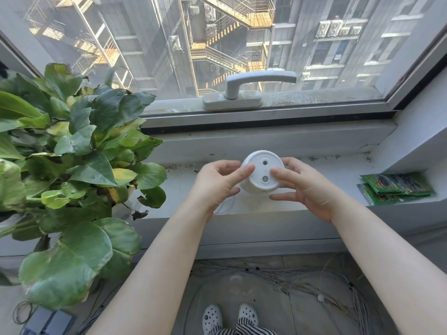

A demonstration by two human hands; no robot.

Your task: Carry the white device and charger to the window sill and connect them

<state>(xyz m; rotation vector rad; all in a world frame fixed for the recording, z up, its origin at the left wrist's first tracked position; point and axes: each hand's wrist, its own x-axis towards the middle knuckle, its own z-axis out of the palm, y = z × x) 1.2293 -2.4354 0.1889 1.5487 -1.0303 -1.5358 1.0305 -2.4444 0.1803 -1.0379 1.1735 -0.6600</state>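
Note:
The white device (260, 174) is a round puck with a flat face bearing two small round holes. It is tilted toward me just above the window sill (314, 187). My left hand (217, 183) grips its left rim with thumb and fingers. My right hand (304, 187) holds the right side, thumb resting on the face. A thin white cable (226, 206) loops under my left wrist on the sill; I cannot tell if it is plugged into the device. No charger block shows.
A big leafy potted plant (72, 151) crowds the sill's left end. Green packets (394, 187) lie at the right end. A white window handle (244, 89) sits on the frame behind. Tangled wires (314, 281) cover the floor below.

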